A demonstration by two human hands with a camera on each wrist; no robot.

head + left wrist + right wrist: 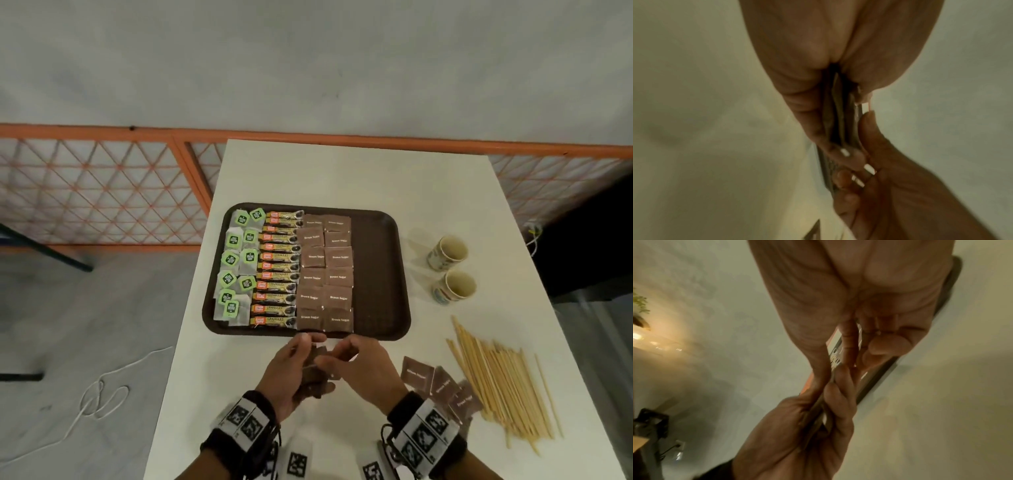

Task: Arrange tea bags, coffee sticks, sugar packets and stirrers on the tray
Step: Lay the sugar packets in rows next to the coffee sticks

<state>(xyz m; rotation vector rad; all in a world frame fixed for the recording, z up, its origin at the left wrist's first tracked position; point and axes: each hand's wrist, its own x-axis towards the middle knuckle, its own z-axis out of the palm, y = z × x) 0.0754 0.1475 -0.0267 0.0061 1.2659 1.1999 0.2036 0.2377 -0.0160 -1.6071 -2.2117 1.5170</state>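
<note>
The brown tray [380,274] holds tea bags [236,263] on its left, coffee sticks [277,267] in a column beside them, then two columns of brown sugar packets [325,270]. Its right strip is bare. Just in front of the tray's near edge, my left hand [301,359] grips a small stack of sugar packets [311,377]. My right hand [337,358] pinches the stack's top packet. The left wrist view shows the stack [836,113] edge-on between the left fingers. Loose sugar packets [442,383] and a pile of wooden stirrers [503,383] lie on the table to the right.
Two paper cups [447,253] [454,287] lie on their sides to the right of the tray. The white table [342,171] has its left edge close beside the tray. An orange lattice fence [102,192] stands behind, and a white cable [102,394] lies on the floor at left.
</note>
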